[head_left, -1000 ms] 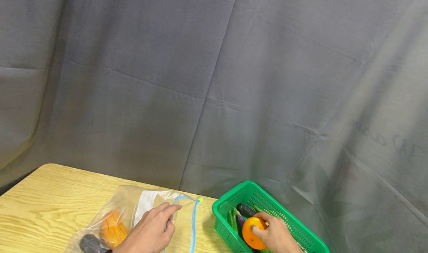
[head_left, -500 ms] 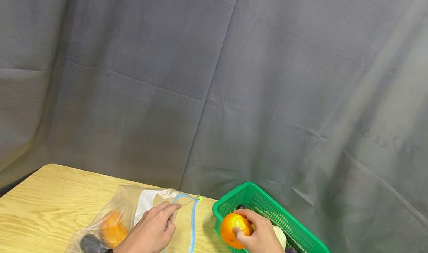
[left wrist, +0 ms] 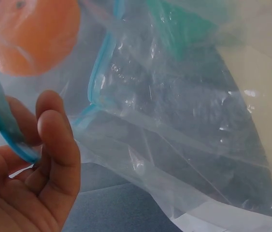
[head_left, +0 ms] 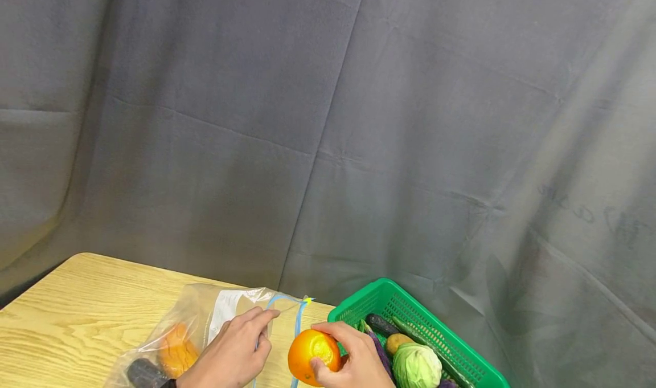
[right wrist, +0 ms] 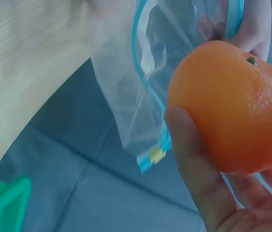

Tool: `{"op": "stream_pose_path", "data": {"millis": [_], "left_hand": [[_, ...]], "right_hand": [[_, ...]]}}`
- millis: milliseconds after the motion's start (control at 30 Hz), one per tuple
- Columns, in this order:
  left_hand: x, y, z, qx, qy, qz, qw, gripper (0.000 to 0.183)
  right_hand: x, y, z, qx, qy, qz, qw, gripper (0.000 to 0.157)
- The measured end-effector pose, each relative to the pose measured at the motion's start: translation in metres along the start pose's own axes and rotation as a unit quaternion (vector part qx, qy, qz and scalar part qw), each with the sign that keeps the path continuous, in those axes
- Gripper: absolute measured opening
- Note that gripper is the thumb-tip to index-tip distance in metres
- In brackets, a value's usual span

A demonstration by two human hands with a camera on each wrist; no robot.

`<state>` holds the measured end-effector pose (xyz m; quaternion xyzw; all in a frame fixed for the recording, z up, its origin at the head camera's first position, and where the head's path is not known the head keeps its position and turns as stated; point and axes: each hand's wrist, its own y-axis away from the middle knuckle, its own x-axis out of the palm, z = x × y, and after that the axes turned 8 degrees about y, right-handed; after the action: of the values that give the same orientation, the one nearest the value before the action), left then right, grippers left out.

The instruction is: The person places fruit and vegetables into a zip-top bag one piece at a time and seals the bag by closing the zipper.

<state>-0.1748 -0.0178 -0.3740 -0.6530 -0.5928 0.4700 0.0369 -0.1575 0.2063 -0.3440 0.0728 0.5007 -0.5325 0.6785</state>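
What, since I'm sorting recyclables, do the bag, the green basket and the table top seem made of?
Bag: apparently clear, glossy plastic film; see-through, creased, with bright glints.
Green basket: probably moulded plastic, slightly shiny, its walls evenly perforated.
Table top: smooth-looking, wood-grained; solid wood or laminate, I cannot tell.

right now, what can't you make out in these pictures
Head view: the near end of the green plastic basket, cut off by the bottom edge.
Head view: any print on the white label of the clear plastic bag, too small to read.
Head view: what the dark rounded item is, hazy behind film.
Left wrist view: the top of the round orange fruit, cut off by the top edge.
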Motion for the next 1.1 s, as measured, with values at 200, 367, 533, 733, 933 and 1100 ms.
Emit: {"op": "stream_pose_path", "data": {"millis": [200, 367, 533, 733, 933, 1100], "left_hand": [[-0.001, -0.002, -0.003, -0.022, 0.007, 0.015, 0.9996, 0.03], [-0.001, -0.003, -0.003, -0.026, 0.004, 0.008, 0.9996, 0.028], [-0.002, -0.003, -0.004, -0.029, 0.003, 0.005, 0.9996, 0.027], [-0.006, -0.003, -0.006, -0.058, 0.011, 0.016, 0.9981, 0.027], [-0.007, -0.004, -0.008, -0.024, -0.017, -0.009, 0.9995, 0.026], [-0.008, -0.004, -0.01, -0.012, -0.015, -0.014, 0.9997, 0.028]], "right_hand": [[0.014, -0.003, 0.007, -0.025, -0.032, 0.01, 0.999, 0.036], [0.023, -0.006, 0.01, -0.04, -0.033, 0.021, 0.998, 0.039], [0.027, -0.008, 0.009, -0.058, -0.012, 0.046, 0.997, 0.044], [0.027, -0.013, 0.011, -0.101, 0.08, 0.074, 0.989, 0.044], [0.029, -0.02, 0.016, -0.107, 0.178, 0.13, 0.969, 0.046], [0.04, -0.027, 0.017, -0.14, 0.256, 0.132, 0.947, 0.043]]}}
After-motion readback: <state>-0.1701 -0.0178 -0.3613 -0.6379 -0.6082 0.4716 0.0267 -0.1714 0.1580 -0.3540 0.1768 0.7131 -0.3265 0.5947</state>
